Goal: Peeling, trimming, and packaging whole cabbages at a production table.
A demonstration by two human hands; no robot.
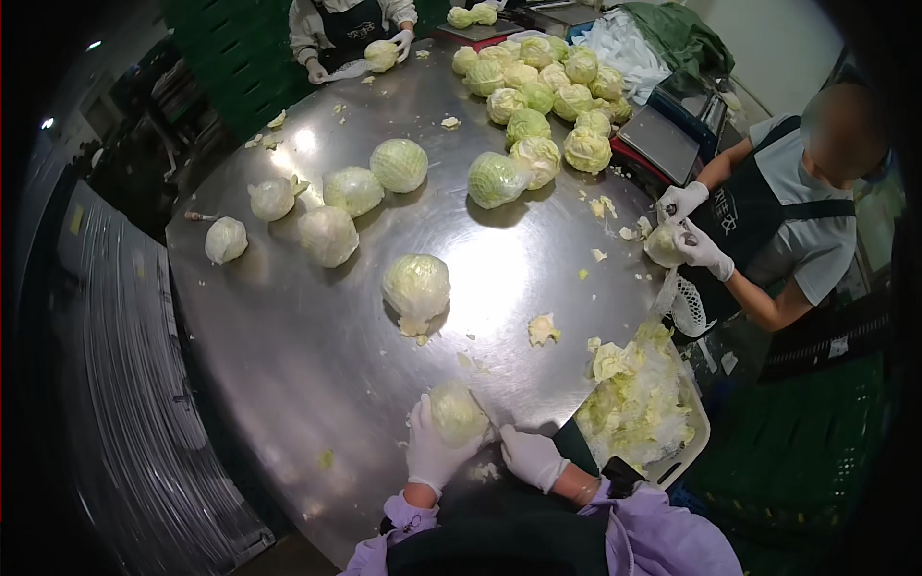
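Note:
My left hand (441,450), in a white glove, holds a pale green cabbage head (457,413) over the near part of the round steel table (317,374). At the cabbage's right side is my right hand (531,455), also gloved, with its fingers curled; a thin thing, perhaps a blade or wrap, runs from them to the cabbage, too blurred to tell. Beyond my hands stands a cabbage in clear wrap (416,291), with a loose leaf scrap (543,329) to its right. More cabbages, several with netting or film on them, such as this netted one (399,165), stand farther left.
A white bin (702,432) full of leaf trimmings stands at the table's right edge. Many cabbages (536,97) are heaped at the far right, near scales (659,144). Two co-workers handle cabbages, one at the right (756,209), one at the far side (353,29). Green crates (223,65) stand behind.

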